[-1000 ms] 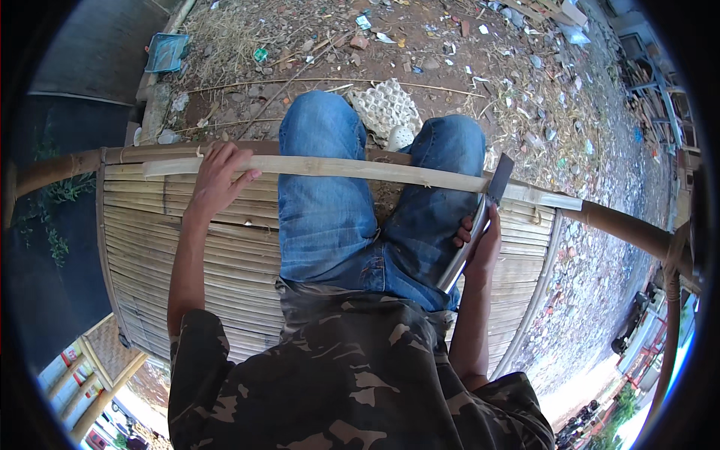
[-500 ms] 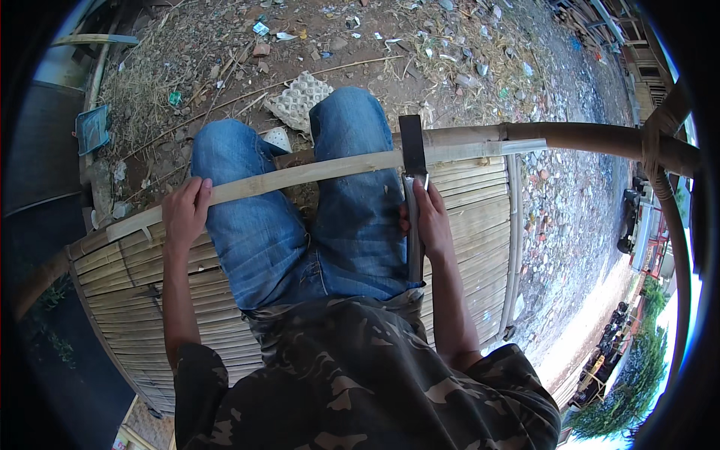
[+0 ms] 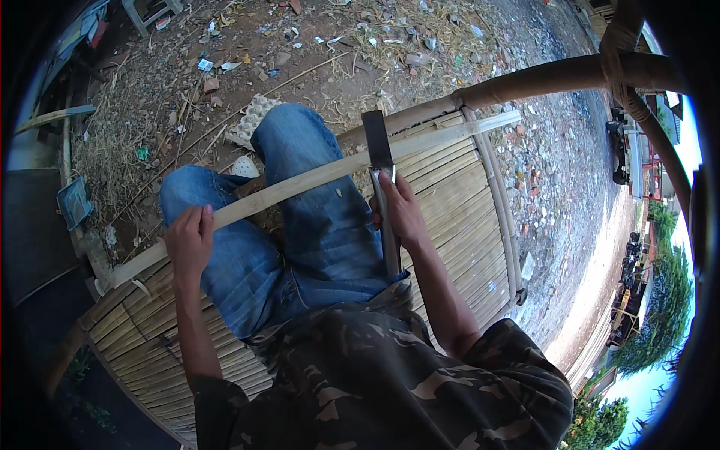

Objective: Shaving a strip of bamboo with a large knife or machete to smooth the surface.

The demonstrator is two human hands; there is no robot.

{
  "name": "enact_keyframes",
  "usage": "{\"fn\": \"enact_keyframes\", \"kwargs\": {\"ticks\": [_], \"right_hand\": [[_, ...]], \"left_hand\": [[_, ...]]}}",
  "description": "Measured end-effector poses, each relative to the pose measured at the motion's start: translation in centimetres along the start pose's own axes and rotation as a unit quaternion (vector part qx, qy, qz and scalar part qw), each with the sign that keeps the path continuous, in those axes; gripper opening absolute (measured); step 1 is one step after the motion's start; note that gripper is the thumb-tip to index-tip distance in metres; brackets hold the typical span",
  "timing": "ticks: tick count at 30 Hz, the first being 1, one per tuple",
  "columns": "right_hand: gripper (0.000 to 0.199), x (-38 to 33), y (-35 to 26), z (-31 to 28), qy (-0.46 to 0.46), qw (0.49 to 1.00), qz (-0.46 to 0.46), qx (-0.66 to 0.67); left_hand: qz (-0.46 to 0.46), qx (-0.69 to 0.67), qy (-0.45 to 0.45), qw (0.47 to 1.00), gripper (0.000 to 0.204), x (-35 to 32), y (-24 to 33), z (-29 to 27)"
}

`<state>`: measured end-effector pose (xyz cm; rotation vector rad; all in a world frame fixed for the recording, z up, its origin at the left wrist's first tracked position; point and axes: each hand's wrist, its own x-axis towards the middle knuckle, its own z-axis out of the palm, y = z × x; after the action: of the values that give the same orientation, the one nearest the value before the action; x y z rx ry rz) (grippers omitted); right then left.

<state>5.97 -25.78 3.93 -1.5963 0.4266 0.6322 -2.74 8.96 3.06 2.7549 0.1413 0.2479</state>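
Note:
A long, flat, pale bamboo strip point(image 3: 289, 191) slants across my thighs, its far end raised to the right. My left hand point(image 3: 190, 244) grips it near the left end, thumb on top. In my right hand point(image 3: 397, 210) is a knife, closed around its long handle point(image 3: 390, 251), whose lower end reaches my lap. The broad dark blade point(image 3: 377, 141) points away from me and crosses the strip, apparently touching it. Some fingers of the right hand are hidden behind the handle.
I sit on a bamboo-slat bench point(image 3: 457, 202) with a thick bamboo pole point(image 3: 532, 81) along its far side. Littered dirt ground point(image 3: 300, 45) lies beyond. An egg tray point(image 3: 251, 120) is near my knees, and a blue plastic container point(image 3: 75, 202) stands at left.
The whole view has turned, so the strip and bench now slant more, rising to the right. Both hands keep their grips; the blade still crosses the strip.

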Motion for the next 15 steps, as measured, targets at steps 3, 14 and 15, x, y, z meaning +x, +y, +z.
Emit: {"fn": "enact_keyframes", "kwargs": {"ticks": [3,14,15], "right_hand": [[0.038,-0.2,-0.6,-1.5,0.054,0.998,-0.002,0.037],[0.033,-1.5,-4.3,-5.4,0.224,0.924,-0.221,0.216],[0.033,-1.5,-2.8,-3.5,0.225,0.938,-0.197,0.174]], "left_hand": [[0.012,-0.017,-0.042,0.999,0.034,1.4,2.9,2.1],[-0.146,0.028,-0.069,0.987,0.058,2.0,6.2,3.7],[-0.134,0.040,-0.038,0.989,0.058,1.8,6.2,3.8]]}}
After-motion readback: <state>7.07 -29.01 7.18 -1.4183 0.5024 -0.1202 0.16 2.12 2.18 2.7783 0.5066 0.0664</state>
